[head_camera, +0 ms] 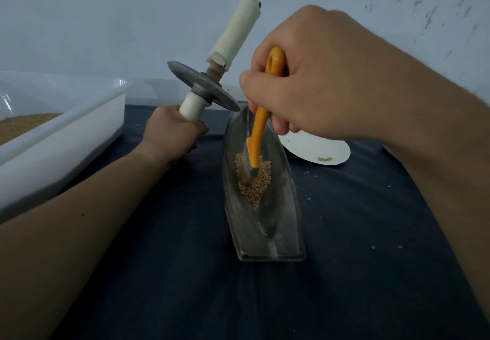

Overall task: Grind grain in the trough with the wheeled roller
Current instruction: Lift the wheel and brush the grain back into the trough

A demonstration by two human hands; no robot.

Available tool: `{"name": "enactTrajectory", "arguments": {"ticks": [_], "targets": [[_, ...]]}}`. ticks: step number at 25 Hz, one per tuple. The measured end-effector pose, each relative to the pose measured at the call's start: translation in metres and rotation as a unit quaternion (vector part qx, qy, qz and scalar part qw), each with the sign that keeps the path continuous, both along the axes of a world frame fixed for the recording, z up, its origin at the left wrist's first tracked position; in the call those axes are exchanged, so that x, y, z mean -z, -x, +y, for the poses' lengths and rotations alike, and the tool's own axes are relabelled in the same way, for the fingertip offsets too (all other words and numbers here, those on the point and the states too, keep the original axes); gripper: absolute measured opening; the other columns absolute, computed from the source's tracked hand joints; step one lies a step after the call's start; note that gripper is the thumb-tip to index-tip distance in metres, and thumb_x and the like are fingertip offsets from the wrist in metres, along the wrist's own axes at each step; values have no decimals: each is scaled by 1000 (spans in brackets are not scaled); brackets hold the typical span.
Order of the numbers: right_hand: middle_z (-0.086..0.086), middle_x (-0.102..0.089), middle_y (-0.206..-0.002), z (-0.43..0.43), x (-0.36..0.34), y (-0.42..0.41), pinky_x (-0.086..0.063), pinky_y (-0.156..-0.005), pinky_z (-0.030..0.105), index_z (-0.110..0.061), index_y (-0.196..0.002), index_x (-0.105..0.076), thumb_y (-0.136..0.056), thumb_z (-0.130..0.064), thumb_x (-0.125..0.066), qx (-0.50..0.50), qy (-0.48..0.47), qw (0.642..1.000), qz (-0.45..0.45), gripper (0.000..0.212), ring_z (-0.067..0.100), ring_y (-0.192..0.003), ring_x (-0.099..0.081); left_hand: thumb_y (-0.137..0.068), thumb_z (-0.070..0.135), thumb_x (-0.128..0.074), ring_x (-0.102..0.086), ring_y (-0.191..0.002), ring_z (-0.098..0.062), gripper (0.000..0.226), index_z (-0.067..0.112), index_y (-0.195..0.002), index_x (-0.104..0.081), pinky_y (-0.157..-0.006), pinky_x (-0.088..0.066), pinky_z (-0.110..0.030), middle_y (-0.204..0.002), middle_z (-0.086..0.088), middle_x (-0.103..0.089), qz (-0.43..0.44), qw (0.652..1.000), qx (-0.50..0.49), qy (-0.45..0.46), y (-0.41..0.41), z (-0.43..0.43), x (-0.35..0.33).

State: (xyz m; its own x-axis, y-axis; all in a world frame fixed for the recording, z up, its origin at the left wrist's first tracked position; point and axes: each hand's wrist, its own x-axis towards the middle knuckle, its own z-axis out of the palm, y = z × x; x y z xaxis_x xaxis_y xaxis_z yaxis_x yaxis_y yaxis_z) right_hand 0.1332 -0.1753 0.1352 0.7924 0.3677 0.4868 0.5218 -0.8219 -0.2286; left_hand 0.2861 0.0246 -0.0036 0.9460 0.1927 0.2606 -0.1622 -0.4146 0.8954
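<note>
Wall (106,21): plain, pale grey-white, fills the view from 10 to 2 o'clock. Dark scuff marks (429,16) on it at 1 o'clock. Bench (172,273): covered with a dark blue cloth, with pale crumbs (309,198) scattered at 3 o'clock. White plastic tub (66,141) stands on the bench at 9 o'clock. Light is dim, cool and even.

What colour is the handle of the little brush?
Orange. The brush handle, gripped by the right hand, shows clearly in the head view.
</note>
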Motion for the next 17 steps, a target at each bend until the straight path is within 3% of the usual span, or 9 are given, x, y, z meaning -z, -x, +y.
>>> {"name": "enactTrajectory", "arguments": {"ticks": [7,9,11,14,17], "targets": [[-2,-67,-53,-7,-5,0,-53,-51,23,-6,-78,-71,-95,-30,-53,3,6,1000,7,34,5,-44,-64,-75,31,-76,-59,-43,-9,21,19,-87,-63,-38,-41,-22,-64,-6,-67,1,1000,-5,-22,4,-1,-2],[-2,-67,-52,-8,-5,-1,-54,-53,27,-7,-76,-71,-95,-30,-53,-1,10,1000,6,35,7,-45,-64,-76,31,-76,-59,-43,-10,21,20,-87,-62,-39,-41,-23,-63,-6,-67,2,1000,-4,-27,5,-1,-2],[-5,-67,-52,-10,-6,-1,-53,-49,22,-12,-74,-71,-96,-32,-53,-1,3,1000,-5,35,6,-46,-65,-75,31,-76,-60,-46,-12,21,19,-86,-63,-44,-44,-25,-63,-7,-67,-2,1000,-2,-22,4,0,-2],[-5,-67,-54,-28,-11,-5,-48,-45,17,-18,-73,-72,-94,-28,-56,4,-92,994,-53,29,8,-47,-66,-73,31,-76,-62,-49,-14,21,17,-84,-64,-48,-45,-27,-64,-6,-67,-4,1000,6,-10,4,0,-1],[-3,-68,-57,-59,-2,-18,-53,-52,28,-19,-73,-73,-91,-32,-54,65,-197,972,-109,29,13,-49,-67,-70,31,-76,-62,-51,-17,21,17,-79,-64,-53,-46,-31,-61,-5,-66,-10,1000,6,-6,4,0,1]]}}
